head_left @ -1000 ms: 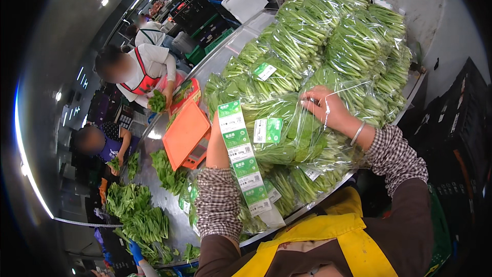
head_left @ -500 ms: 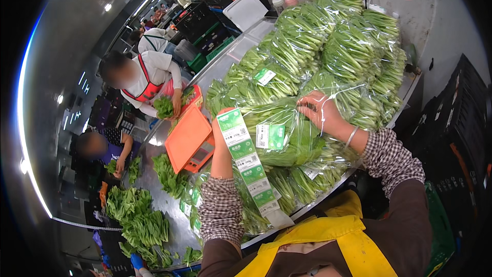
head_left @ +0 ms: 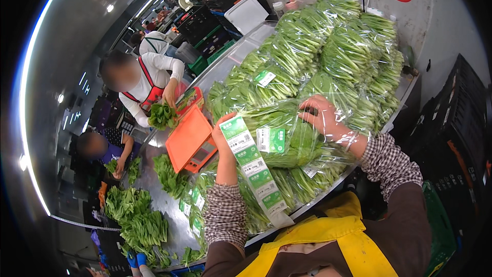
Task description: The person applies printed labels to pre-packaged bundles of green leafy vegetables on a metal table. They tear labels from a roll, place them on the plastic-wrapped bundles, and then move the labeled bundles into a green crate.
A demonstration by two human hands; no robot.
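Note:
My left hand (head_left: 222, 136) is closed on the upper end of a strip of green-and-white labels (head_left: 254, 166), which hangs down toward the table's near edge. Beside it lies a clear plastic bag of leafy greens (head_left: 300, 146) with one label (head_left: 271, 140) stuck on its upper face. My right hand (head_left: 324, 118) rests at the far right part of this bag, its fingers curled on the clear film. More bagged greens (head_left: 353, 46) are heaped behind and under it. Some bags below my left forearm carry similar labels.
An orange scale (head_left: 189, 141) stands left of the bags. Loose greens (head_left: 136, 213) lie on the metal table (head_left: 177, 215). Across it, a person in a red apron (head_left: 148, 79) handles greens; another person (head_left: 115, 146) is nearby. Black crates (head_left: 451, 138) are stacked at the right.
My left hand and the label strip have shifted slightly right and down. My right hand has moved a little on the bag's film. The red-aproned person's arm is raised higher.

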